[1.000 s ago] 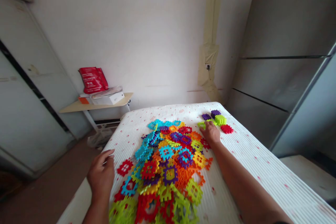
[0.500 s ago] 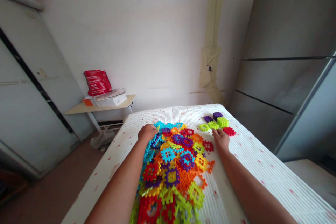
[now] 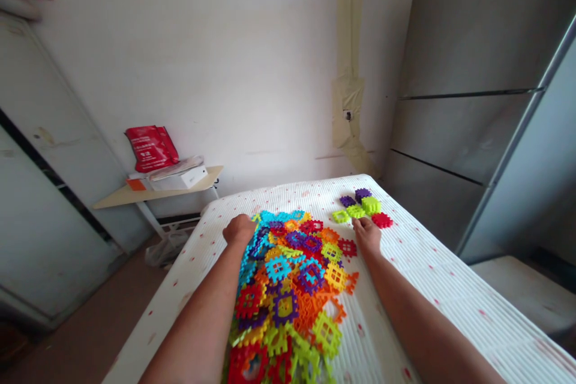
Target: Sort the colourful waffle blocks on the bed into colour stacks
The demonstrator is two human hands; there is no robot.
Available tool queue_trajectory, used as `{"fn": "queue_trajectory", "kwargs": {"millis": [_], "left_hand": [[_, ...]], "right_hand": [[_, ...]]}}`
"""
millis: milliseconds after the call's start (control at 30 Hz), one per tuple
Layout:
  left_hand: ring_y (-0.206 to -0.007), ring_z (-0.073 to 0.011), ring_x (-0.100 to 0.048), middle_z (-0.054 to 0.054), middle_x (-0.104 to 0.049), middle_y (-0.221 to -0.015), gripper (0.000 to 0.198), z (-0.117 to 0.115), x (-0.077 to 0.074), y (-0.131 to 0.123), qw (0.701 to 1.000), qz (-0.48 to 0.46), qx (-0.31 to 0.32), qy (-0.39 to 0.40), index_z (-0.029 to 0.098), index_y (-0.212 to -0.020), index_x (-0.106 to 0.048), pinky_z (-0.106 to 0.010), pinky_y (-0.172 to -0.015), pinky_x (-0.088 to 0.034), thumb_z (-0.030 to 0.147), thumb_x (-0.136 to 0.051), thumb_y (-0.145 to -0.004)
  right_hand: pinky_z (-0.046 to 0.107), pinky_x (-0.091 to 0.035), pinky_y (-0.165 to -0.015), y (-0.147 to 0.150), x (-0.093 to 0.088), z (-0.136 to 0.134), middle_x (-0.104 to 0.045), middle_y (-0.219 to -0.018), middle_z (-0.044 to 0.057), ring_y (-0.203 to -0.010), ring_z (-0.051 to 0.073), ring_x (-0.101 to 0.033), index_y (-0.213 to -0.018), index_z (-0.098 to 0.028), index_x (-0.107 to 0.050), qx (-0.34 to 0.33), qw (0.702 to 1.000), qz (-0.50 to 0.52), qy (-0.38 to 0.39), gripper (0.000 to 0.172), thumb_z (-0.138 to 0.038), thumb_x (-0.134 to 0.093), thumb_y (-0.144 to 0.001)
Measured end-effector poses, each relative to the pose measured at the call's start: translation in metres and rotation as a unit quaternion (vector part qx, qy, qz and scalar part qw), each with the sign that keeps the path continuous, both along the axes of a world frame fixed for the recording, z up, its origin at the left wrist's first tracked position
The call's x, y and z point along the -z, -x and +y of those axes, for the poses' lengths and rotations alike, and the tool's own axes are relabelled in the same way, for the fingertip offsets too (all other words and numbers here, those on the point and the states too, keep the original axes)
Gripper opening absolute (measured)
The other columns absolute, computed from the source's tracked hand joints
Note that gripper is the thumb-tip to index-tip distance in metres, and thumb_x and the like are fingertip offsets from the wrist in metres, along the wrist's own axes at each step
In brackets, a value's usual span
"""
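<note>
My left hand [image 3: 239, 229] is closed at the far left edge of a heap of plastic interlocking blocks [image 3: 284, 306]. A yellow-green interlocking block [image 3: 256, 218] shows at its fingertips, partly hidden. To the right, my right hand [image 3: 368, 234] is low over the sheet with its fingers curled down, just in front of a flat green block [image 3: 355, 211]. Whatever may be between those fingers is hidden. Around it lie a green ring-shaped block [image 3: 341, 216], a green stack [image 3: 371, 205], a red block [image 3: 382, 220] and purple blocks [image 3: 362, 194].
A white quilted cover [image 3: 432, 312] with red dots carries the blocks. Behind it stands a wall with a socket [image 3: 347, 114]. At left, a small table [image 3: 112, 197] bears a red bag [image 3: 150, 149] and a white box [image 3: 182, 179]. A grey refrigerator [image 3: 445, 126] stands right.
The whole scene has shifted left in view as the camera turned slightly right. Both hands keep nearly the same places beside the blocks.
</note>
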State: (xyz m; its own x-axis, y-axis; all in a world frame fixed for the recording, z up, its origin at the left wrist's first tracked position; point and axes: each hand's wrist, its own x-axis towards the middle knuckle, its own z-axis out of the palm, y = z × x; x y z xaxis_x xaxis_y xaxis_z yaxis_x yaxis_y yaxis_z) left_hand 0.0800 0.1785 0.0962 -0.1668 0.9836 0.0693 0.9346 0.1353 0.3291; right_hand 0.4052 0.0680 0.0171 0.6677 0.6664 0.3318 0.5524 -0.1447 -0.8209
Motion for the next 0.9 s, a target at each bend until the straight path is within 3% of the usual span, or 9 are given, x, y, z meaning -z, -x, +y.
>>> {"fn": "queue_trajectory", "kwargs": {"millis": [300, 433, 533, 633, 700, 800, 900], "left_hand": [[-0.090, -0.0252, -0.063, -0.007, -0.071, -0.087, 0.024, -0.021, -0.029, 0.024, 0.982, -0.145, 0.038, -0.114, 0.020, -0.077, -0.070, -0.030, -0.071, -0.046, 0.032, -0.052, -0.066], [-0.076, -0.0206, -0.064, -0.007, -0.070, -0.077, 0.039, -0.048, -0.029, 0.022, 0.950, -0.274, 0.073, -0.128, 0.014, -0.087, -0.068, -0.027, -0.063, -0.047, 0.042, -0.050, -0.067], [-0.069, -0.0185, -0.063, -0.007, -0.069, -0.071, 0.048, -0.079, -0.020, 0.020, 0.923, -0.353, 0.094, -0.118, 0.013, -0.087, -0.068, -0.026, -0.059, -0.047, 0.052, -0.053, -0.064], [-0.066, -0.0178, -0.063, -0.004, -0.068, -0.066, 0.045, -0.109, -0.008, 0.019, 0.885, -0.444, 0.085, -0.115, 0.014, -0.083, -0.068, -0.026, -0.059, -0.048, 0.052, -0.063, -0.059], [-0.066, -0.0182, -0.062, -0.003, -0.068, -0.067, 0.042, -0.125, -0.002, 0.019, 0.882, -0.448, 0.076, -0.129, 0.015, -0.083, -0.067, -0.026, -0.060, -0.048, 0.049, -0.066, -0.059], [-0.068, -0.0191, -0.063, -0.002, -0.068, -0.071, 0.033, -0.142, 0.001, 0.015, 0.901, -0.376, 0.106, -0.188, 0.018, -0.078, -0.067, -0.028, -0.065, -0.050, 0.047, -0.063, -0.063], [-0.073, -0.0188, -0.063, -0.002, -0.068, -0.076, 0.023, -0.154, 0.001, 0.008, 0.905, -0.282, 0.169, -0.269, 0.022, -0.075, -0.066, -0.029, -0.072, -0.050, 0.043, -0.058, -0.071]], "right_hand": [[0.025, -0.031, -0.053, -0.001, 0.001, 0.001, -0.062, -0.059, 0.006, -0.057, 0.016, -0.053, -0.060, -0.017, -0.061, 0.006, 1.000, 0.000, 0.007, 0.041, -0.048, -0.039, -0.076], [0.025, -0.031, -0.052, 0.000, 0.000, -0.001, -0.062, -0.058, 0.006, -0.056, 0.016, -0.052, -0.061, -0.017, -0.062, 0.006, 1.000, -0.011, 0.011, 0.041, -0.047, -0.039, -0.077], [0.025, -0.032, -0.053, 0.005, -0.004, -0.003, -0.063, -0.062, 0.005, -0.057, 0.016, -0.053, -0.066, -0.017, -0.063, -0.021, 0.999, -0.029, 0.012, 0.038, -0.045, -0.040, -0.078], [0.024, -0.035, -0.057, 0.024, -0.015, -0.008, -0.064, -0.068, 0.004, -0.061, 0.015, -0.054, -0.069, -0.017, -0.064, -0.079, 0.996, -0.048, -0.009, 0.035, -0.043, -0.041, -0.079], [0.024, -0.037, -0.059, 0.047, -0.027, -0.014, -0.063, -0.068, 0.003, -0.062, 0.014, -0.054, -0.071, -0.018, -0.064, -0.149, 0.987, -0.043, -0.032, 0.034, -0.042, -0.042, -0.081], [0.022, -0.039, -0.059, 0.091, -0.050, -0.027, -0.062, -0.069, 0.000, -0.064, 0.013, -0.054, -0.080, -0.018, -0.065, -0.297, 0.953, 0.013, -0.056, 0.031, -0.042, -0.046, -0.082], [0.021, -0.041, -0.059, 0.129, -0.070, -0.043, -0.062, -0.074, 0.000, -0.066, 0.012, -0.055, -0.088, -0.017, -0.064, -0.395, 0.914, 0.071, -0.062, 0.030, -0.044, -0.054, -0.079]]}}
